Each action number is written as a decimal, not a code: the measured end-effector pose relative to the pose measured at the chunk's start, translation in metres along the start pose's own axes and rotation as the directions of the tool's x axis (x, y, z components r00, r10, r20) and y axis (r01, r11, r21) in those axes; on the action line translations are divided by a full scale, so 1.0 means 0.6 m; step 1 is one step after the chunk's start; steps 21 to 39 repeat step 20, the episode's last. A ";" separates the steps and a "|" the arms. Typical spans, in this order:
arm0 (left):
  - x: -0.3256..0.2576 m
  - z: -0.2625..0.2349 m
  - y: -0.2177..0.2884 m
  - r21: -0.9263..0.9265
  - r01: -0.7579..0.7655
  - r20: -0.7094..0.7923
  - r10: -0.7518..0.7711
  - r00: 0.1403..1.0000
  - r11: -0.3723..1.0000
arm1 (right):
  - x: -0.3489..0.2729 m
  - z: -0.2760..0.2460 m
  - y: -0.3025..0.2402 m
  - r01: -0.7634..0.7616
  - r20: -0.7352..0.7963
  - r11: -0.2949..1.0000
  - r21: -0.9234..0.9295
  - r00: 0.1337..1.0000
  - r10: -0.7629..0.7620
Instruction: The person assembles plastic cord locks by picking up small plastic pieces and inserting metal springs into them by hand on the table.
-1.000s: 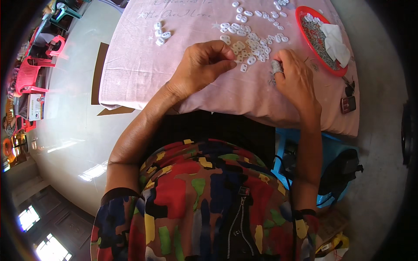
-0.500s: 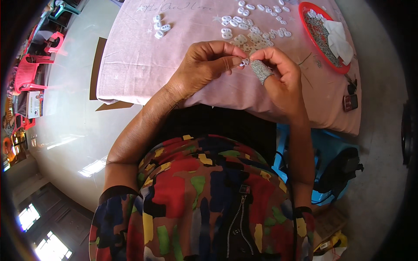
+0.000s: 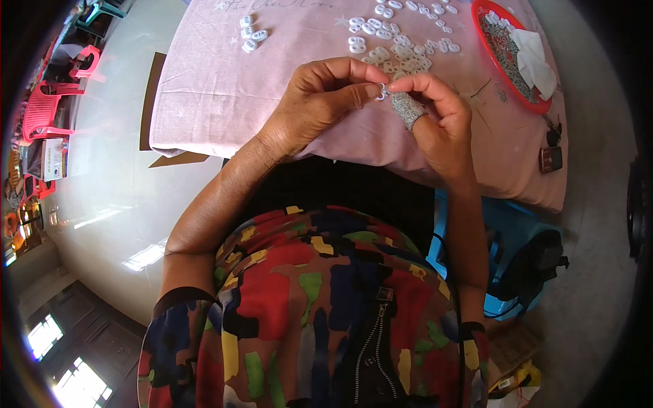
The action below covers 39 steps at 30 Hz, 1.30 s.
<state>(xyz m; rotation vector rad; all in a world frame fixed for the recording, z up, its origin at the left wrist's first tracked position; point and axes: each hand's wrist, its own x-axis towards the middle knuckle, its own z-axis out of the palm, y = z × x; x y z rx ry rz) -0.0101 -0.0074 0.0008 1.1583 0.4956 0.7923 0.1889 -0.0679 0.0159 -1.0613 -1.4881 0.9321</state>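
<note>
Over the table's near edge, my left hand (image 3: pixel 320 98) pinches a small white plastic piece with holes (image 3: pixel 383 91) between thumb and forefinger. My right hand (image 3: pixel 439 122) meets it from the other side, thumb and forefinger closed at the piece's right edge. Whatever those right fingertips grip is too small to make out. A grey knitted finger cover (image 3: pixel 408 109) wraps my right thumb. Just beyond the hands lies a cluster of cream-white pieces with holes (image 3: pixel 403 56). Farther back are several white oval pieces (image 3: pixel 371 28), and another small group of white ovals (image 3: pixel 250 34) sits to the left.
A red tray (image 3: pixel 479 34) of small grey metal-looking parts, with a white cloth (image 3: pixel 535 64) on it, stands at the right of the pink tablecloth (image 3: pixel 204 102). Keys and a dark fob (image 3: pixel 551 159) lie by the right edge. A blue stool (image 3: pixel 503 224) is below.
Both hands stay together at the white piece, which has turned slightly between the fingers. The view has shifted a little, and one white oval in the left group appears moved.
</note>
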 end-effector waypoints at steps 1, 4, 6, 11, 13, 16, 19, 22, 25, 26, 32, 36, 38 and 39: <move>0.000 0.001 0.000 0.000 0.000 -0.001 0.000 1.000 1.000 | 0.000 0.001 0.000 0.000 0.001 1.000 0.001 1.000 0.000; -0.002 0.005 0.001 0.001 -0.027 -0.016 0.027 0.999 1.000 | -0.003 0.005 -0.002 0.023 -0.030 1.000 0.018 0.999 -0.022; -0.003 0.006 0.005 0.037 -0.036 -0.030 0.038 0.999 0.999 | -0.003 0.007 -0.003 0.050 -0.045 0.999 -0.015 0.998 -0.051; -0.005 0.008 0.008 0.059 -0.055 -0.035 0.057 0.998 0.997 | -0.005 0.014 -0.004 0.043 -0.092 0.999 -0.018 0.995 -0.044; -0.005 0.008 0.008 0.069 -0.065 -0.037 0.067 0.997 0.996 | -0.006 0.014 -0.004 0.055 -0.091 0.998 -0.039 0.994 -0.058; -0.006 0.005 0.009 0.088 -0.066 -0.041 0.070 0.997 0.994 | -0.006 0.014 -0.005 0.062 -0.130 0.998 -0.033 0.989 -0.066; -0.006 0.003 0.010 0.130 -0.065 -0.039 0.071 0.997 0.989 | -0.007 0.010 -0.006 0.051 -0.112 0.998 -0.049 0.992 -0.056; -0.005 0.003 0.008 0.123 -0.081 -0.036 0.086 0.996 0.989 | -0.007 0.009 -0.006 0.046 -0.104 0.998 -0.044 0.993 -0.051; -0.005 0.003 0.008 0.123 -0.081 -0.036 0.086 0.996 0.989 | -0.007 0.009 -0.006 0.046 -0.104 0.998 -0.044 0.993 -0.051; -0.005 0.003 0.008 0.123 -0.081 -0.036 0.086 0.996 0.989 | -0.007 0.009 -0.006 0.046 -0.104 0.998 -0.044 0.993 -0.051; -0.005 0.003 0.008 0.123 -0.081 -0.036 0.086 0.996 0.989 | -0.007 0.009 -0.006 0.046 -0.104 0.998 -0.044 0.993 -0.051; -0.005 0.003 0.008 0.123 -0.081 -0.036 0.086 0.996 0.989 | -0.007 0.009 -0.006 0.046 -0.104 0.998 -0.044 0.993 -0.051; -0.005 0.003 0.008 0.123 -0.081 -0.036 0.086 0.996 0.989 | -0.007 0.009 -0.006 0.046 -0.104 0.998 -0.044 0.993 -0.051; -0.005 0.003 0.008 0.123 -0.081 -0.036 0.086 0.996 0.989 | -0.007 0.009 -0.006 0.046 -0.104 0.998 -0.044 0.993 -0.051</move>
